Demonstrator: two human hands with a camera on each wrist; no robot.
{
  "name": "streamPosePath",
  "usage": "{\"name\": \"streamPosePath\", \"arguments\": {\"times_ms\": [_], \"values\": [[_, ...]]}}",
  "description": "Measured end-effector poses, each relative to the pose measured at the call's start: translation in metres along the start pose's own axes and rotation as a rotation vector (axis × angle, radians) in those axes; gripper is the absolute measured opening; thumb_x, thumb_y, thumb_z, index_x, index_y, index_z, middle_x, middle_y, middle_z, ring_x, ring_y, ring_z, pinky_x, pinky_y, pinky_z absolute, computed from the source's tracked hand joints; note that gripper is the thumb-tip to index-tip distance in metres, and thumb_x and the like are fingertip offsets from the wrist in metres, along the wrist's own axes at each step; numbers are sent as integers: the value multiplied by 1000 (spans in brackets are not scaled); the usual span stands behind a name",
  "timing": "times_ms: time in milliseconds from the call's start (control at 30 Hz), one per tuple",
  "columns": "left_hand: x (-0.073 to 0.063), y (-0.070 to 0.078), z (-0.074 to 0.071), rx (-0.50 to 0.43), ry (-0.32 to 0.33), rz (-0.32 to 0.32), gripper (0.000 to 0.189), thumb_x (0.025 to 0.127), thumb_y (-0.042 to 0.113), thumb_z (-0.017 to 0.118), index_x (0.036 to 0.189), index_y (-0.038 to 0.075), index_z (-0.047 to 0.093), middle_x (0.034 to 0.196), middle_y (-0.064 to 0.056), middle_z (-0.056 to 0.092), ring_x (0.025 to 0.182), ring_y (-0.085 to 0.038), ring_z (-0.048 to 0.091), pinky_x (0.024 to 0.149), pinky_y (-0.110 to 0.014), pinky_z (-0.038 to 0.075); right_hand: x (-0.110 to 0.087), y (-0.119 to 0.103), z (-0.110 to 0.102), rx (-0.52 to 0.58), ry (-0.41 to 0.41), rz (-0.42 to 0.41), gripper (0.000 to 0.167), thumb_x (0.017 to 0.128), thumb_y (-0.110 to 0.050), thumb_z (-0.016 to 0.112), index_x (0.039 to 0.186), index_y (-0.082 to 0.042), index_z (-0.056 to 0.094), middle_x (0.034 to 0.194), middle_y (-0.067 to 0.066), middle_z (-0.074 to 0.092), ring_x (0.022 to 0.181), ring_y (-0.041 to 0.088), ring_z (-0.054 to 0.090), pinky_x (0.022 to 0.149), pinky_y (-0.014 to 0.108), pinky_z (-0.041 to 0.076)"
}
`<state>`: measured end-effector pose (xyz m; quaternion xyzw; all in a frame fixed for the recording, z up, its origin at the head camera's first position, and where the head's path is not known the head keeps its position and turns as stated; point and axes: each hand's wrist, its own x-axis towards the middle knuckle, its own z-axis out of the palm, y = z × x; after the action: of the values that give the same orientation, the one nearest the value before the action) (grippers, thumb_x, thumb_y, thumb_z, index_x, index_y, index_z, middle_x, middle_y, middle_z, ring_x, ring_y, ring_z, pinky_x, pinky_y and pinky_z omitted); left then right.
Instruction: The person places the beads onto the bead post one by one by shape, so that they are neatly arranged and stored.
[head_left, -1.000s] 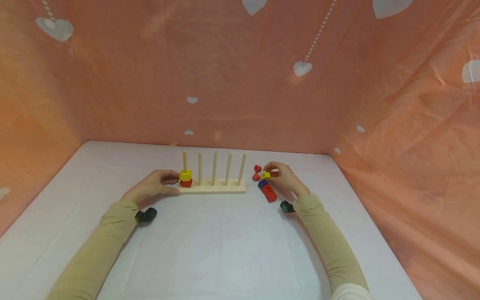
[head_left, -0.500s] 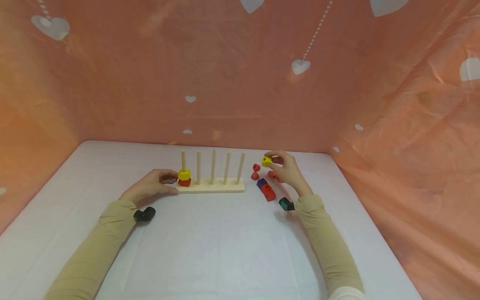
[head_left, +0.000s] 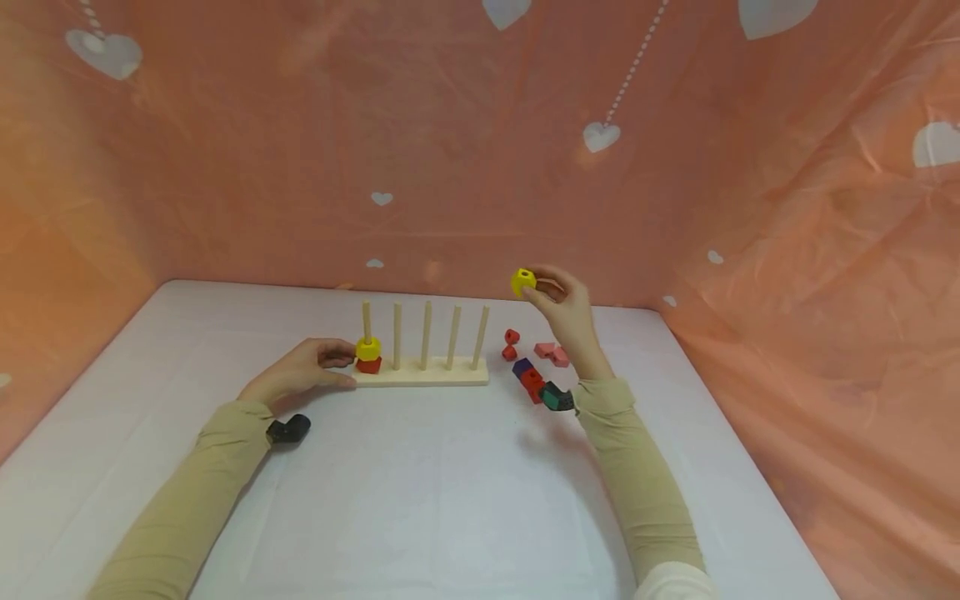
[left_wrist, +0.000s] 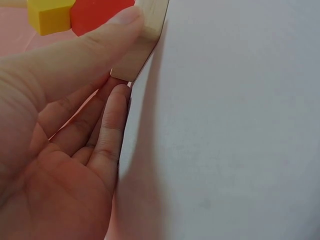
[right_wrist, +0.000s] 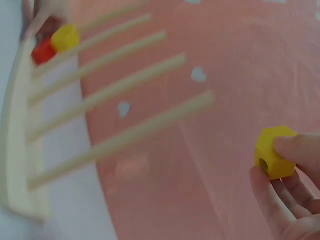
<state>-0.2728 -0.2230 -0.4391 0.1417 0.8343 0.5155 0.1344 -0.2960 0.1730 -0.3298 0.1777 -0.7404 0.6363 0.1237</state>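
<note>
Thumb and fingers of my right hand [head_left: 567,315] pinch a yellow faceted bead [head_left: 522,282], raised above the table at the right. Its hole shows in the right wrist view, where the yellow bead [right_wrist: 275,154] is held at the fingertips. A wooden peg stand [head_left: 442,377] with several upright pegs stands on the table. Its leftmost peg carries a red bead [head_left: 369,366] with a yellow bead [head_left: 367,350] over it. My left hand [head_left: 300,367] holds the stand's left end. In the left wrist view the thumb lies on the wooden base [left_wrist: 150,22], fingers behind its end.
Right of the stand lie two small red beads [head_left: 511,345], a purple bead [head_left: 522,367] touching a row of red beads [head_left: 532,382], and two pinkish-red pieces [head_left: 551,353]. An orange cloth [head_left: 450,167] with hearts hangs behind the white table [head_left: 420,483].
My right hand has lifted the yellow bead off the table, away from the other beads, up and slightly left. My left hand stays at the stand's end.
</note>
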Motion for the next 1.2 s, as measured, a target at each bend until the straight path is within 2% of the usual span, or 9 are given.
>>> {"name": "streamPosePath", "arguments": {"times_ms": [133, 267, 500, 700, 833, 1033, 1200], "values": [[-1, 0, 1, -3, -3, 12, 71, 78, 20, 81, 134, -5, 46, 134, -22, 49, 122, -35, 49, 103, -42, 40, 5, -13, 16, 101, -17, -24, 35, 86, -4, 70, 120, 1, 61, 118, 14, 61, 107, 27, 61, 90, 30, 51], [-1, 1, 2, -27, -1, -8, 71, 77, 21, 82, 134, -3, 47, 135, -20, 49, 123, -33, 48, 104, -42, 38, 8, -26, 35, 133, -59, -66, 32, 86, -1, 69, 118, -1, 62, 117, 14, 61, 106, 25, 62, 90, 31, 51], [0, 2, 2, -31, -9, 0, 71, 77, 19, 81, 135, -5, 46, 135, -22, 49, 123, -34, 48, 103, -41, 40, 14, -40, 74, 223, -152, -132, 32, 85, 8, 65, 116, 3, 58, 116, 15, 60, 108, 31, 60, 92, 36, 51], [-1, 2, 0, -58, -3, -7, 71, 77, 17, 81, 134, -5, 46, 135, -21, 49, 124, -33, 48, 103, -39, 40, 11, -46, 109, 191, -221, -194, 33, 86, 7, 65, 118, 6, 57, 116, 16, 60, 106, 28, 60, 91, 35, 51], [-2, 1, 0, -42, -8, -15, 71, 77, 19, 81, 134, -5, 46, 135, -22, 49, 123, -34, 47, 104, -42, 39, 4, -52, 129, 183, -278, -195, 32, 87, 9, 62, 119, 9, 55, 117, 20, 59, 106, 29, 60, 92, 34, 51], [0, -2, -2, -51, -8, -29, 70, 77, 19, 82, 134, -3, 47, 135, -20, 50, 124, -33, 47, 105, -44, 38, -13, -70, 151, 118, -351, -239, 31, 89, 11, 58, 120, 14, 52, 118, 26, 57, 106, 31, 58, 94, 36, 49], [1, -1, -3, -67, -17, -9, 67, 78, 18, 81, 133, -3, 48, 135, -19, 50, 124, -33, 47, 105, -44, 37, -15, -68, 163, 73, -384, -285, 32, 89, 10, 58, 121, 14, 53, 118, 26, 58, 106, 28, 58, 95, 34, 48]]}}
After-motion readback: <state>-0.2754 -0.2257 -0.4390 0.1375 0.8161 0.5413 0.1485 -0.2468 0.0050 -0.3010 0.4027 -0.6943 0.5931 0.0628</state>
